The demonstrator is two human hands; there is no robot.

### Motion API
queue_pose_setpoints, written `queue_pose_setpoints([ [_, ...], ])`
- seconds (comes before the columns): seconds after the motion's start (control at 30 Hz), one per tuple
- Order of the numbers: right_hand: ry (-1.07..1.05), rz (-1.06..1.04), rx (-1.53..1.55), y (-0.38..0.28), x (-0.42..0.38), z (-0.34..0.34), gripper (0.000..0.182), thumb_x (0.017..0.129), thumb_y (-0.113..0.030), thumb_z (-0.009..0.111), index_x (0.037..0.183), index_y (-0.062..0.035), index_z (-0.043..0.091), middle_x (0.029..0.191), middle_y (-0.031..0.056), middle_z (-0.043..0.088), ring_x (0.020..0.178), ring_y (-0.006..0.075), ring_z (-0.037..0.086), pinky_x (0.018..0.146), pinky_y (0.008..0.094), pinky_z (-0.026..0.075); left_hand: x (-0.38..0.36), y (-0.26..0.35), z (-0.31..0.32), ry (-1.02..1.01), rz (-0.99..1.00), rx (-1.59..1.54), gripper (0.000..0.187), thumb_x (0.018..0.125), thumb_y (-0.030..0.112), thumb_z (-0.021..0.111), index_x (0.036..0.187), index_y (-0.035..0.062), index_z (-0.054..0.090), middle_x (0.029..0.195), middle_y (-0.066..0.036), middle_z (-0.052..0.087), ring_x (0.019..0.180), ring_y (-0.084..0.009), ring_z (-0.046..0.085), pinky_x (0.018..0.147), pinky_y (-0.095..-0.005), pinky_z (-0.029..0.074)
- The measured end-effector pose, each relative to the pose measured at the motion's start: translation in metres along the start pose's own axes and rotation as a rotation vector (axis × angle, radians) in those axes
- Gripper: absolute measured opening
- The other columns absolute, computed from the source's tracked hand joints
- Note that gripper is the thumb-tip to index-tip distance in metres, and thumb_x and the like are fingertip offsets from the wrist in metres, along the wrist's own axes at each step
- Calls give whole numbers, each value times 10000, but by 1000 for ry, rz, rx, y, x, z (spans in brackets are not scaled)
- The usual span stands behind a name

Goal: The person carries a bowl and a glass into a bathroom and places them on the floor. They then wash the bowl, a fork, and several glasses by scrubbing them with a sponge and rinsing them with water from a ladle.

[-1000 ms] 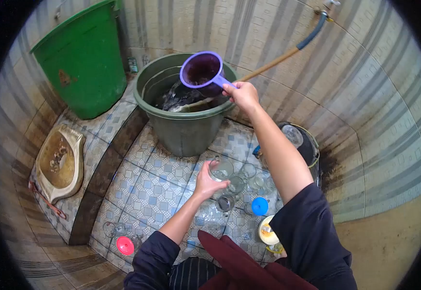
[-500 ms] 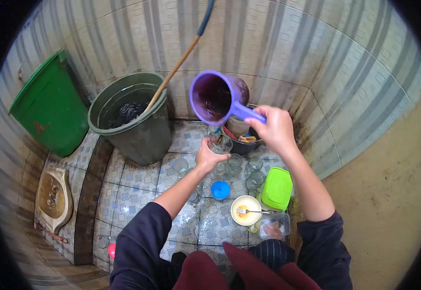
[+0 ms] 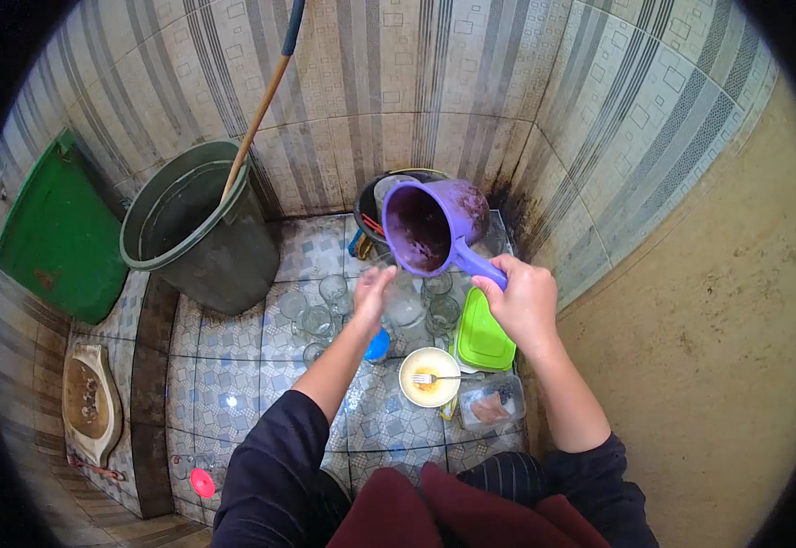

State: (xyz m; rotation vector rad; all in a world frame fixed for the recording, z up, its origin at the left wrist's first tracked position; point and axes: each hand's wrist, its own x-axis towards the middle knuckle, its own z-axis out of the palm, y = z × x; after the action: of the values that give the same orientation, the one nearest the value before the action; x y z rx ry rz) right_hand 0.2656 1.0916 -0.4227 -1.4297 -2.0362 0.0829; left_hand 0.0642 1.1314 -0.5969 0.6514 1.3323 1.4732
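A purple water dipper (image 3: 466, 205) is tilted over the floor, its mouth facing me and its inside wet. My right hand (image 3: 524, 297) is closed around its handle. To the left and just below the rim is my left hand (image 3: 372, 294), its fingers smeared by motion. Beside those fingers shows a blurred clear glass (image 3: 405, 308); I cannot tell whether the hand grips it. Several glass cups (image 3: 314, 320) stand on the tiles left of my left hand, and another glass (image 3: 442, 314) is under the dipper. A blue cup (image 3: 377, 344) is partly behind my left forearm.
A white bowl (image 3: 413, 391) with a fork, a green-lidded box (image 3: 487, 336) and a clear container (image 3: 497, 408) sit nearer me. A large grey bin (image 3: 225, 265) holding water and a wooden stick stands left. A dark bucket (image 3: 364, 203) is against the back wall.
My left hand held a glass under the dipper's mouth; now it is lower, to the left and blurred. The dipper stays tilted in my right hand. The camera view has shifted.
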Motion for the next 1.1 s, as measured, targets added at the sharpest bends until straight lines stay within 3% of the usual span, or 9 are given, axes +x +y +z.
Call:
queue_pose_setpoints([
  [0.03,-19,22,-3,0,-5,0,224,633,-234,660,741,-49,596,598,139,563,548,279,560,512,342,435,0,-1,2,18,-170,-301,492,604,300,711,957,50,476,915,-58,517,837,-161,499,730,-331,424],
  [0.07,-37,44,-6,0,-9,-1,223,631,-228,662,742,-46,597,597,141,563,548,278,561,512,340,435,0,-1,0,-186,-268,-305,530,684,428,592,1031,52,457,988,-87,502,924,-195,476,783,-387,403],
  [0.2,-56,51,-12,-5,-22,-6,226,631,-228,662,738,-41,596,593,141,562,542,277,560,512,340,434,-9,5,18,-303,-394,-444,717,717,616,333,1157,53,394,1131,-144,447,1028,-292,424,881,-440,322],
  [0.3,-61,72,29,-3,-30,-8,220,628,-244,654,742,-63,601,599,136,565,548,290,558,521,368,439,-4,-2,12,-289,-583,-607,698,736,596,317,1204,79,345,1188,-129,410,1078,-293,401,907,-454,298],
  [0.5,-65,82,1,-2,-34,-13,217,625,-230,660,741,-56,600,594,138,563,544,286,559,508,357,436,7,-23,-3,-88,-624,-478,799,710,661,302,1163,7,374,1098,-160,453,985,-281,452,835,-483,350],
  [0.73,-18,114,-35,5,-32,-8,203,631,-222,659,728,-56,592,572,136,557,534,283,559,504,356,435,-3,-9,-13,-146,-619,-652,734,728,634,325,1124,22,414,1021,-155,484,868,-288,501,788,-468,398],
  [0.8,-5,108,-54,6,-32,-7,199,634,-218,657,726,-56,588,569,134,556,532,283,559,503,355,435,10,-32,-24,-444,-666,-584,739,708,647,355,1100,25,430,1019,-169,489,865,-301,501,782,-460,408],
  [0.93,27,76,-67,6,-30,-8,192,637,-209,653,732,-58,582,583,127,560,535,282,557,495,358,431,7,-34,-22,-622,-636,-647,776,672,673,388,1098,27,436,1012,-176,495,880,-294,496,771,-451,411],
  [1.1,11,56,-42,-2,-34,-10,195,638,-209,651,732,-53,579,597,125,564,542,282,557,491,362,430,-12,3,3,-285,-737,-356,672,725,600,372,1095,44,439,1016,-169,498,899,-290,494,767,-461,405],
])
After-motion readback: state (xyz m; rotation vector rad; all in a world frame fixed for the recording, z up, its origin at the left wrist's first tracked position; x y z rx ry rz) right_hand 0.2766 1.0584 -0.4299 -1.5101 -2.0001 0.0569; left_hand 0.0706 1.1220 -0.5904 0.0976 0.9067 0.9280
